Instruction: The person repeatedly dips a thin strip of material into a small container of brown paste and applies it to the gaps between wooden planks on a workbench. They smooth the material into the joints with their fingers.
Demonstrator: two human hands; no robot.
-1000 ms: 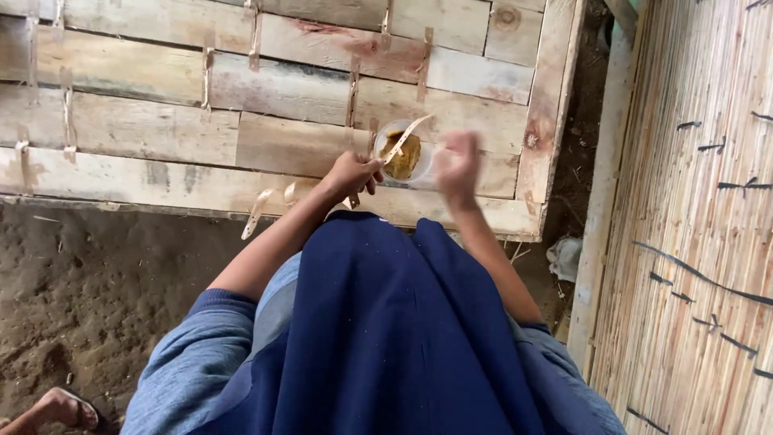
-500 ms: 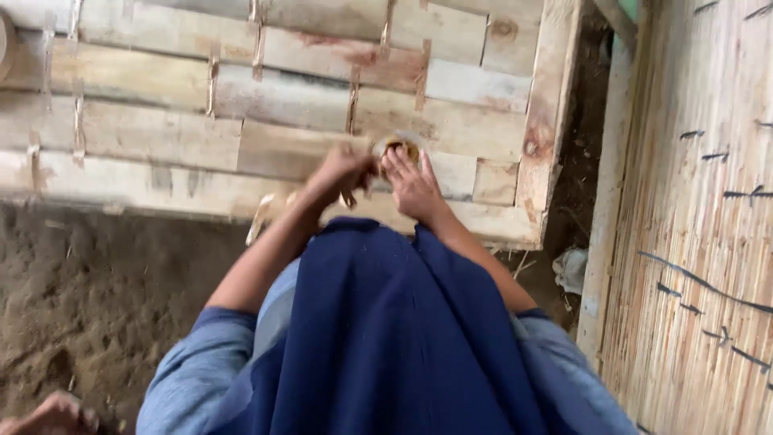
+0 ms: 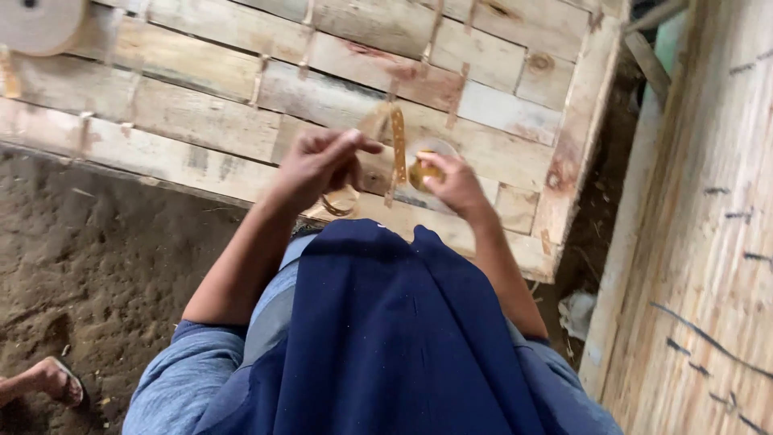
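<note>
My left hand (image 3: 318, 165) was curled, thumb and fingers pinched together on a thin tan strip (image 3: 396, 145) that rose from my fingers and bent over toward my other hand; a loop of the same strip (image 3: 341, 201) hung below my palm, though I could not tell where it ended. My right hand (image 3: 451, 184) was closed around a small clear round container (image 3: 425, 165) with something amber inside it, my fingers covering most of it, so what it held was hard to make out. Both hands hovered over the near edge of a pale wooden slat panel (image 3: 201, 97) lying on the dirt ground (image 3: 88, 266), more strips tied across its slats. My dark blue garment (image 3: 403, 338) hid my lap and whatever lay under it. At the top left corner a pale round roll (image 3: 40, 24) was cut off by the frame. A foot in a sandal (image 3: 56, 383) showed at the bottom left, and a wall of bamboo slats (image 3: 708, 242) stood along the right.
</note>
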